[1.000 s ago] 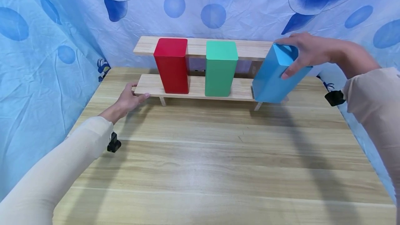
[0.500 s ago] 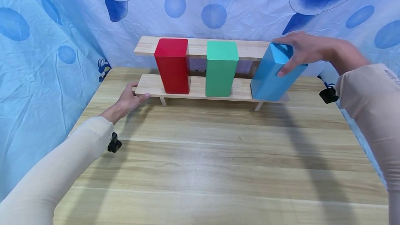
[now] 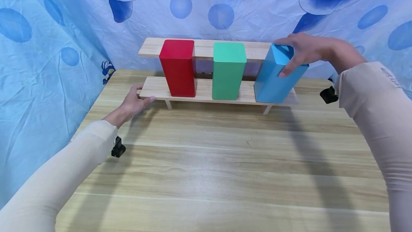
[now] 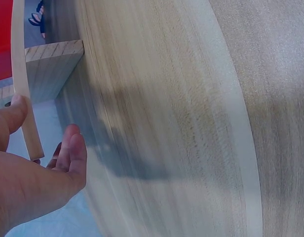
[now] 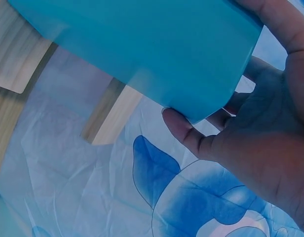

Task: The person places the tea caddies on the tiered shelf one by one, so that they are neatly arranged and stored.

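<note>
A two-tier wooden shelf point(image 3: 154, 88) stands at the back of the table. My left hand point(image 3: 131, 102) grips the left end of its lower board; in the left wrist view the thumb lies on one face of the board, with the other fingers point(image 4: 77, 153) past its far side. My right hand point(image 3: 310, 48) holds a tall blue box point(image 3: 277, 80) by its top, the thumb on one side. The blue box is at the right end of the lower board, its top leaning right. A red box point(image 3: 178, 74) and a green box point(image 3: 227, 78) stand on the same board.
Behind the boxes runs the upper board point(image 3: 204, 47). A blue curtain point(image 3: 199, 24) with whale prints hangs close behind and at the left. The wood-grain table point(image 3: 206, 160) stretches in front of the shelf.
My right hand has moved left with the blue box, which sits further in on the lower board, closer to the green box. My left hand stays where it was.
</note>
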Tool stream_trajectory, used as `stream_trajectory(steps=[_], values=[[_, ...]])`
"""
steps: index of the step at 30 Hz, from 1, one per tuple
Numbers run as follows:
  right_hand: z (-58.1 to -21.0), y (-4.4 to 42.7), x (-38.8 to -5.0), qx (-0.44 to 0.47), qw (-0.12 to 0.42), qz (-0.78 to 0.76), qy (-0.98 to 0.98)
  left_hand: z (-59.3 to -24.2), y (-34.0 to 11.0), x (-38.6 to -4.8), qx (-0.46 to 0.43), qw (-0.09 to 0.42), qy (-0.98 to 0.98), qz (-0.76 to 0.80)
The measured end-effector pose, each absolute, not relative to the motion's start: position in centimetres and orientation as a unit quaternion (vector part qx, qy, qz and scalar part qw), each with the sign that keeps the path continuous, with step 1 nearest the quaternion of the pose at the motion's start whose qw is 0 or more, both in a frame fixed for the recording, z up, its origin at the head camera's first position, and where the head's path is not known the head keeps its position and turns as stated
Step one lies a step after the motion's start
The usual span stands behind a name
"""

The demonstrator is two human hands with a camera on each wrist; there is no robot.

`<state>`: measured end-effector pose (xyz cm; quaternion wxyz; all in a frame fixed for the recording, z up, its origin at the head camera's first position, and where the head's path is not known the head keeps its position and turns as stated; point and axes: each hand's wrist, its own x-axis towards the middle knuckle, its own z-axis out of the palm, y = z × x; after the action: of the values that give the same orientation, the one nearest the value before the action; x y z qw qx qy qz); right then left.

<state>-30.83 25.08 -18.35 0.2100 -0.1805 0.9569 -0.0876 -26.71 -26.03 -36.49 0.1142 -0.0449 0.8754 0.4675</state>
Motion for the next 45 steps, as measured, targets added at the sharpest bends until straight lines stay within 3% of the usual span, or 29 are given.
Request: stream_trajectory(steps=[45], values=[[-18.7, 23.7, -31.2, -0.152, 0.234, -0.084, 0.957, -36.6, -25.9, -26.7, -0.042, 0.112, 0.872, 0.474]])
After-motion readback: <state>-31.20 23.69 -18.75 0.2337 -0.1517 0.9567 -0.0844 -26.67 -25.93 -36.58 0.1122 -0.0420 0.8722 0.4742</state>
